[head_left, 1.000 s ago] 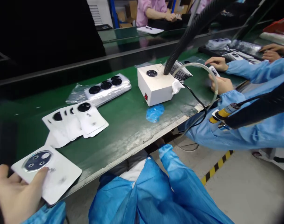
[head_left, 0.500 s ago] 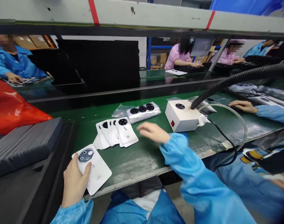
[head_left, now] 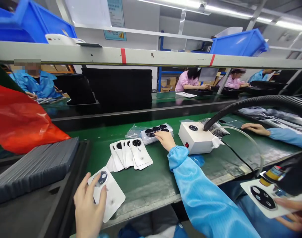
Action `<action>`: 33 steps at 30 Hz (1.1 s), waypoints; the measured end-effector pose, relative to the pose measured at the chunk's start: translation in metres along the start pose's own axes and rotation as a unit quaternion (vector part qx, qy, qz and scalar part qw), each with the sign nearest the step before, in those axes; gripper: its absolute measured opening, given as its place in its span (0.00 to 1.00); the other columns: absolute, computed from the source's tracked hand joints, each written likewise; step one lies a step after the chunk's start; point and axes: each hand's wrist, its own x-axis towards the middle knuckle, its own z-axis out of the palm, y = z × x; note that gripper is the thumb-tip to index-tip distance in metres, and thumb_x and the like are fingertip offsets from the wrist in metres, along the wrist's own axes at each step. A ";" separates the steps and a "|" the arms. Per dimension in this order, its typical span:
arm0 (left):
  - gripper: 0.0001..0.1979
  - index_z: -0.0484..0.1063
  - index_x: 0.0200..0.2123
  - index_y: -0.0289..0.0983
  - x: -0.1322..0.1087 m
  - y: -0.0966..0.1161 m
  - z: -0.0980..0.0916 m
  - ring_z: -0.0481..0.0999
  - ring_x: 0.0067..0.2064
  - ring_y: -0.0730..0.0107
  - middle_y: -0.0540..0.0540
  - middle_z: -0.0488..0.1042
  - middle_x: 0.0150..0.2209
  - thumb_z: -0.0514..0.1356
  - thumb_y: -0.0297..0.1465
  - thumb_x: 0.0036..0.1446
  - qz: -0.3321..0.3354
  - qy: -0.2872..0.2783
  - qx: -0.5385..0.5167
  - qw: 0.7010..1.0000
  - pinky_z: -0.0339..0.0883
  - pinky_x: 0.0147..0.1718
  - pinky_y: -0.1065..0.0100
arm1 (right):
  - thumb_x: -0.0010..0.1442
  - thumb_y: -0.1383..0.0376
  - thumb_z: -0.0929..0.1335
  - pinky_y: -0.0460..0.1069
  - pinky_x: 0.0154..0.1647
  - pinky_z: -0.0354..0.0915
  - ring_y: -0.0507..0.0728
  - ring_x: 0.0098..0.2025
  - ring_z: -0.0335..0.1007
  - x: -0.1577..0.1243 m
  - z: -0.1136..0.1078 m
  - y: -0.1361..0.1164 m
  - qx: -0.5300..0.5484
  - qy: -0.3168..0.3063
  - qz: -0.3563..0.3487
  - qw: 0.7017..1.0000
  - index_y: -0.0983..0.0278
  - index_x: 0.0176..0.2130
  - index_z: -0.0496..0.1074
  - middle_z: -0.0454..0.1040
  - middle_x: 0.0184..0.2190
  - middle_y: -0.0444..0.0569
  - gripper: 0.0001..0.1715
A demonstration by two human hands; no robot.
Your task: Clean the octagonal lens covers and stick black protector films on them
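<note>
A white phone back cover [head_left: 113,196] with a dark camera ring lies at the table's front left. My left hand [head_left: 90,201] is over its left side, fingers spread, with fingertips on the camera area and the thumb on the cover. My right hand [head_left: 166,139] reaches to a plastic-wrapped pack [head_left: 146,139] of black round camera lens covers; its fingertips are closed at the edge of one lens cover [head_left: 150,135]. Between the hands lies a fanned row of white phone back covers [head_left: 142,155], several of them overlapping.
A white box [head_left: 195,138] with a red switch and black hose [head_left: 240,105] stands to the right. Grey sheets [head_left: 41,165] fill a black tray at left, below a red bag [head_left: 24,119]. A co-worker's hand [head_left: 256,129] rests at right; another person's hand holds a cover [head_left: 255,188].
My right hand has moved forward and left onto the lens cover pack. My left hand's fingers have spread over the cover. The view has tilted up. A co-worker's phone cover now shows at lower right.
</note>
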 end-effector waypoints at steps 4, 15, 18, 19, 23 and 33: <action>0.19 0.64 0.53 0.44 -0.018 0.043 0.015 0.63 0.59 0.55 0.42 0.62 0.59 0.54 0.39 0.58 -0.044 -0.164 -0.357 0.918 0.57 0.57 0.54 | 0.66 0.66 0.59 0.56 0.53 0.66 0.55 0.49 0.70 -0.028 -0.024 -0.026 0.074 0.063 -0.065 0.993 0.64 0.46 0.71 0.75 0.45 0.51 0.14; 0.19 0.70 0.51 0.38 -0.051 0.091 0.060 0.65 0.59 0.57 0.41 0.69 0.56 0.58 0.37 0.56 -0.171 -0.330 -0.633 0.680 0.57 0.58 0.59 | 0.62 0.75 0.59 0.62 0.56 0.65 0.59 0.56 0.65 -0.189 -0.053 -0.083 0.197 0.065 -0.077 0.975 0.56 0.58 0.62 0.70 0.53 0.51 0.27; 0.19 0.70 0.52 0.39 -0.055 0.087 0.057 0.63 0.60 0.56 0.42 0.68 0.57 0.56 0.35 0.58 -0.158 -0.346 -0.627 0.680 0.56 0.59 0.58 | 0.62 0.74 0.59 0.63 0.57 0.64 0.60 0.56 0.64 -0.195 -0.047 -0.085 0.198 0.069 -0.067 0.976 0.56 0.58 0.62 0.69 0.53 0.52 0.26; 0.19 0.69 0.52 0.39 -0.054 0.086 0.057 0.63 0.60 0.55 0.42 0.68 0.57 0.56 0.35 0.58 -0.155 -0.346 -0.624 0.683 0.56 0.59 0.58 | 0.63 0.73 0.59 0.63 0.57 0.64 0.60 0.56 0.64 -0.195 -0.046 -0.085 0.199 0.071 -0.068 0.975 0.57 0.57 0.63 0.69 0.53 0.52 0.26; 0.19 0.70 0.52 0.38 -0.052 0.084 0.056 0.63 0.60 0.54 0.41 0.68 0.57 0.55 0.37 0.58 -0.146 -0.338 -0.619 0.694 0.53 0.60 0.56 | 0.63 0.72 0.60 0.63 0.56 0.65 0.60 0.56 0.65 -0.191 -0.045 -0.085 0.206 0.073 -0.076 0.973 0.57 0.57 0.64 0.70 0.53 0.52 0.24; 0.20 0.71 0.51 0.37 -0.052 0.080 0.055 0.62 0.60 0.53 0.42 0.68 0.57 0.55 0.36 0.57 -0.150 -0.347 -0.627 0.682 0.53 0.60 0.56 | 0.61 0.75 0.61 0.64 0.57 0.63 0.61 0.57 0.64 -0.197 -0.040 -0.082 0.204 0.058 -0.089 0.973 0.58 0.58 0.61 0.69 0.54 0.54 0.28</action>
